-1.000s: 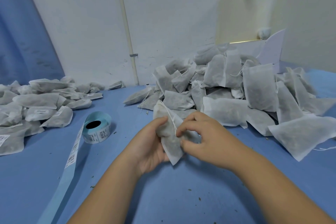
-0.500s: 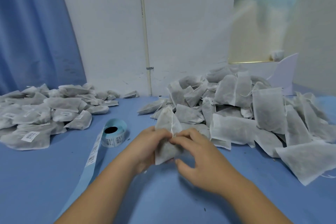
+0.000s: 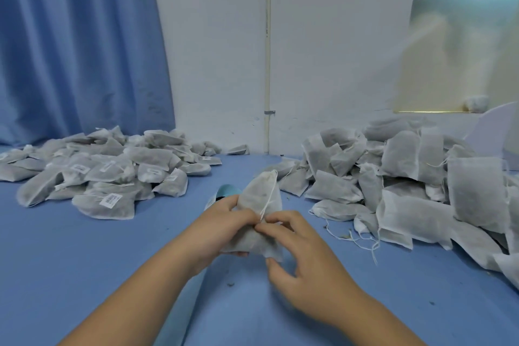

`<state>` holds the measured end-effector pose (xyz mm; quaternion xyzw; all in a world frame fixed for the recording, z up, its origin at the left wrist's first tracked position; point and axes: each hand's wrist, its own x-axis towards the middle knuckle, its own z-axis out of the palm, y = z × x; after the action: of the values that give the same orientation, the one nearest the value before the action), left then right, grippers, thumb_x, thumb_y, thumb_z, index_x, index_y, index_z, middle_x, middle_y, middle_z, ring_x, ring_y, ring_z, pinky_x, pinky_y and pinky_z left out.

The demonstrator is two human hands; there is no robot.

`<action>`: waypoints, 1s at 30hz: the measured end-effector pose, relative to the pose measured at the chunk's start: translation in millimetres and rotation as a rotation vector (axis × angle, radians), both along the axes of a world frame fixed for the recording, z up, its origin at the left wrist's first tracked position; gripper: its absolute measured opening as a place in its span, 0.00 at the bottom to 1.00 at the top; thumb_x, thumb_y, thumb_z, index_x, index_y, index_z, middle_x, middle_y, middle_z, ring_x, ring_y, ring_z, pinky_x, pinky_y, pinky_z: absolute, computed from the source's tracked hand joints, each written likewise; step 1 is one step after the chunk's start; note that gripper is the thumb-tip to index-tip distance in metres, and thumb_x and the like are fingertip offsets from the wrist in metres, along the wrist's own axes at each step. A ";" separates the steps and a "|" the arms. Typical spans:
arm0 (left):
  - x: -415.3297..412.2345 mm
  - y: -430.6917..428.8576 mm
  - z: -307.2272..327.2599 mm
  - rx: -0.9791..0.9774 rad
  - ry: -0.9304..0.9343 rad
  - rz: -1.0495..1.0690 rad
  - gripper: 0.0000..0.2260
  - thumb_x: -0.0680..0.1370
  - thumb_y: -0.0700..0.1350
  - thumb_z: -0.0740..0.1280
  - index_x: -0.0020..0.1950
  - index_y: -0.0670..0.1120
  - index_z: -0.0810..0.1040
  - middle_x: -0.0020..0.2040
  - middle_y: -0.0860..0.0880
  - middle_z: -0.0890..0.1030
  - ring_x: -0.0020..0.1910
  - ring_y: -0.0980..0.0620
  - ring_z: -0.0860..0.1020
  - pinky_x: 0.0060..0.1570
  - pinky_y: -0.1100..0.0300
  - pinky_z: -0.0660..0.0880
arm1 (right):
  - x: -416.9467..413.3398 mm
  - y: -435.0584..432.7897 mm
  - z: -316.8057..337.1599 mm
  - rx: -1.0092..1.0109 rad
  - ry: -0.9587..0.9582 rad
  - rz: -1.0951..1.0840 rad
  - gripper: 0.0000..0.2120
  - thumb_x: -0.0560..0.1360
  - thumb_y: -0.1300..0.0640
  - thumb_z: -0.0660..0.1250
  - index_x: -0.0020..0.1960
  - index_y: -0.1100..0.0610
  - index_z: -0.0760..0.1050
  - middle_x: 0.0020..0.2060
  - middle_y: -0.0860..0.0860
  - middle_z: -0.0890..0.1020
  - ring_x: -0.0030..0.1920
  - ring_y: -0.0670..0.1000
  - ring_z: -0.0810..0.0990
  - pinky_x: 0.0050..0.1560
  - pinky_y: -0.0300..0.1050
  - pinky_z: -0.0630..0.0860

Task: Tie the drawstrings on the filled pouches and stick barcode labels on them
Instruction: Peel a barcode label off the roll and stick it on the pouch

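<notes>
label roll (image 3: 226,190) mostly hidden behind my left hand (image 3: 222,225), which grips the filled pouch (image 3: 259,195), my right hand (image 3: 306,264) pinching its drawstring (image 3: 268,197)

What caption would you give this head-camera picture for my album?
The left hand holds a filled pouch, the right hand pinches its drawstring; labelled pile left, unlabelled pile right.

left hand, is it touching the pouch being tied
Touching. The head view shows the left hand gripping the pouch from its left side, fingers curled onto the fabric with no gap.
</notes>
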<state>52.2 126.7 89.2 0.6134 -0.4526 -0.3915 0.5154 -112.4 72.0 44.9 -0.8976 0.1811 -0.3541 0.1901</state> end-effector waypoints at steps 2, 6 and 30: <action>16.8 2.7 -0.6 -0.039 -0.010 0.068 0.09 0.77 0.39 0.66 0.56 0.44 0.80 0.43 0.45 0.83 0.38 0.50 0.80 0.33 0.58 0.76 | 12.8 2.2 0.8 0.081 -0.031 -0.006 0.20 0.73 0.58 0.66 0.63 0.47 0.76 0.59 0.36 0.69 0.61 0.36 0.70 0.58 0.26 0.63; 60.9 4.0 -5.7 -0.124 0.094 0.239 0.07 0.78 0.41 0.65 0.54 0.46 0.80 0.45 0.46 0.83 0.40 0.50 0.80 0.33 0.58 0.77 | 38.6 2.4 4.8 0.274 -0.130 -0.058 0.17 0.74 0.61 0.66 0.52 0.39 0.75 0.51 0.37 0.74 0.54 0.38 0.75 0.50 0.30 0.69; 136.4 16.0 -59.4 0.058 -0.406 0.452 0.16 0.76 0.42 0.62 0.55 0.63 0.66 0.53 0.49 0.73 0.34 0.43 0.80 0.30 0.50 0.81 | 137.9 -11.8 -38.6 0.701 -0.105 -0.262 0.09 0.71 0.63 0.66 0.44 0.49 0.73 0.35 0.50 0.82 0.34 0.47 0.77 0.36 0.40 0.72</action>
<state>188.6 142.7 29.8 0.7785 -0.3871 -0.1492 0.4709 25.4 60.2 6.3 -0.7281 0.3944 -0.3372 0.4478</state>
